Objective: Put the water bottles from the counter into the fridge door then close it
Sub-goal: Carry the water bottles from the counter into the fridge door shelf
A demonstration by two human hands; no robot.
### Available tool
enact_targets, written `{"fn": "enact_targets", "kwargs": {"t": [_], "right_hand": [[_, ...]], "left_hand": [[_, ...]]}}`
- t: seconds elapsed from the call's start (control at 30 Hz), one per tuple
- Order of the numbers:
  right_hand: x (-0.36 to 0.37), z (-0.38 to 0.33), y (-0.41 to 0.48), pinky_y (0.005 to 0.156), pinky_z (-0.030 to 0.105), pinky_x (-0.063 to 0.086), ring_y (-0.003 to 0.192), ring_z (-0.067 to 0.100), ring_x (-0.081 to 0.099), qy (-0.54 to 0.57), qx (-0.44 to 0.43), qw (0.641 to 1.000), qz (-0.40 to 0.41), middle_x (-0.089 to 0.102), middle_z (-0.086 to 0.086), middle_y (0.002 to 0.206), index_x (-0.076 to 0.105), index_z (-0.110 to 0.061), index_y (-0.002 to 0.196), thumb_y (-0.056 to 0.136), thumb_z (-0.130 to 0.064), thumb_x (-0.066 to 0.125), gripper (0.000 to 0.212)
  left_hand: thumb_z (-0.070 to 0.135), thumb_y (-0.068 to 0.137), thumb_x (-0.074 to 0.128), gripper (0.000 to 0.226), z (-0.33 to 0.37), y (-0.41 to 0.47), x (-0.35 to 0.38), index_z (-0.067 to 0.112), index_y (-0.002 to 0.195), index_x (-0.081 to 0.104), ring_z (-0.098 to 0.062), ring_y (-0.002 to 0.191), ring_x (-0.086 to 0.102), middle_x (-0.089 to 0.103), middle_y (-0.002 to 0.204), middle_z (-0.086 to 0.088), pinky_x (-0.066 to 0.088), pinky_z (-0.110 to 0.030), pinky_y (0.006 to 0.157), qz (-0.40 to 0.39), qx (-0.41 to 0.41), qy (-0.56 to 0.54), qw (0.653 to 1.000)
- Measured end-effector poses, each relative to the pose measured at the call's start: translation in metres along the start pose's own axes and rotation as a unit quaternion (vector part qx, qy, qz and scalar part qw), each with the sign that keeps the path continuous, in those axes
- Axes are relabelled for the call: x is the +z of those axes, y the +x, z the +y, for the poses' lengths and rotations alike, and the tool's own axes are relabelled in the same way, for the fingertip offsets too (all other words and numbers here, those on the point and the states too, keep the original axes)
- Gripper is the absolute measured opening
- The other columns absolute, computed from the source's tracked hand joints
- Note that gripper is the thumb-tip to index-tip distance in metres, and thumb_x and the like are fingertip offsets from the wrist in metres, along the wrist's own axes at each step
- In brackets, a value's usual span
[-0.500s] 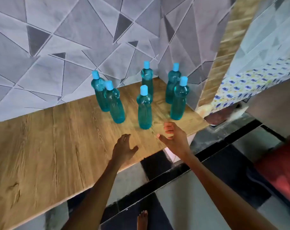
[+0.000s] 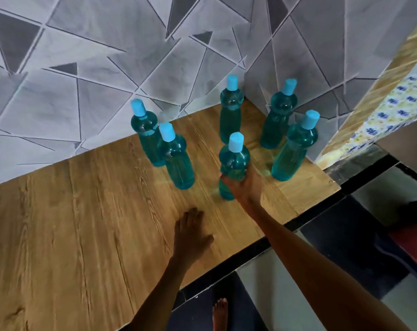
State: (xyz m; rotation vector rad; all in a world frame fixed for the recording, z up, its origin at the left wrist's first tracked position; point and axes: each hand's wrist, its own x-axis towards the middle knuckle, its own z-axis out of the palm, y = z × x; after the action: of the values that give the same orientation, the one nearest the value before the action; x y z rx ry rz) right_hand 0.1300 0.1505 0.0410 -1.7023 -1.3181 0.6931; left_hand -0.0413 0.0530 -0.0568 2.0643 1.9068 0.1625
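Several teal water bottles with light-blue caps stand upright on the wooden counter (image 2: 83, 223). My right hand (image 2: 244, 186) is wrapped around the lower body of the nearest bottle (image 2: 235, 161), which stands on the counter. Two bottles stand to its left, the nearer one (image 2: 176, 161) in front of the farther one (image 2: 145, 137). One bottle (image 2: 230, 111) stands behind it, and two more stand at the right, one nearer (image 2: 293, 146) and one farther back (image 2: 278, 118). My left hand (image 2: 190, 237) rests flat on the counter, fingers apart, holding nothing. No fridge is in view.
A grey geometric-tiled wall (image 2: 107, 68) runs behind the counter and forms a corner at the right. The counter's front edge runs diagonally; below it are dark and pale floor tiles (image 2: 346, 235) and my bare foot (image 2: 220, 314). A patterned cloth (image 2: 393, 111) hangs at the far right.
My right hand has reached forward and closed around the nearest bottle. My left hand has slid forward and now lies flat on the counter. The camera has moved closer.
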Motion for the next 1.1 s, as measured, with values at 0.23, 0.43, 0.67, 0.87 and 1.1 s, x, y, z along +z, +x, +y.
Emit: {"fn": "enact_targets", "kwargs": {"t": [0.23,0.43,0.67,0.87,1.1], "right_hand": [[-0.035,0.017,-0.003,0.071,0.041,0.060,0.083,0.009,0.068,0.048,0.023,0.999,0.002,0.071,-0.006,0.096,0.060,-0.017,0.110,0.060,-0.045,0.085,0.063],[-0.137,0.043,-0.002,0.076,0.023,0.059,0.090,0.003,0.069,0.082,0.050,0.995,0.041,0.072,-0.010,0.101,0.064,-0.017,0.111,0.059,-0.037,0.089,0.061],[-0.318,0.108,0.021,0.082,0.036,0.060,0.091,0.003,0.071,0.102,0.074,0.981,0.147,0.075,-0.010,0.097,0.066,-0.031,0.102,0.056,-0.041,0.091,0.053],[-0.495,0.153,0.067,0.079,0.034,0.061,0.084,0.001,0.072,0.043,0.067,0.973,0.218,0.076,-0.011,0.090,0.069,-0.028,0.098,0.054,-0.046,0.089,0.052],[-0.656,0.189,0.131,0.064,0.027,0.058,0.068,-0.002,0.069,-0.018,0.078,0.947,0.311,0.075,-0.010,0.075,0.069,-0.027,0.087,0.051,-0.057,0.084,0.049]], "left_hand": [[0.058,0.080,0.063,0.086,0.013,0.023,-0.010,0.017,0.148,0.031,-0.030,0.137,0.036,0.035,0.152,-0.009,0.037,-0.044,0.107,-0.036,-0.024,-0.044,0.998],[0.041,0.077,0.075,0.084,0.116,0.073,-0.027,0.019,0.147,0.032,-0.022,0.130,0.045,0.041,0.146,-0.004,0.045,-0.039,0.104,-0.041,0.090,-0.204,0.974],[0.050,0.071,0.076,0.084,0.337,0.108,-0.006,0.039,0.141,0.030,-0.001,0.136,0.037,0.038,0.146,0.012,0.037,-0.028,0.113,-0.122,0.230,-0.364,0.894],[0.029,0.071,0.085,0.087,0.555,0.127,-0.002,0.038,0.139,0.032,0.010,0.126,0.045,0.041,0.137,0.026,0.040,-0.014,0.105,-0.164,0.335,-0.406,0.834],[0.021,0.063,0.088,0.066,0.771,0.164,0.008,0.046,0.112,0.052,-0.006,0.102,0.067,0.068,0.110,0.009,0.058,-0.036,0.087,-0.135,0.387,-0.419,0.810]]}}
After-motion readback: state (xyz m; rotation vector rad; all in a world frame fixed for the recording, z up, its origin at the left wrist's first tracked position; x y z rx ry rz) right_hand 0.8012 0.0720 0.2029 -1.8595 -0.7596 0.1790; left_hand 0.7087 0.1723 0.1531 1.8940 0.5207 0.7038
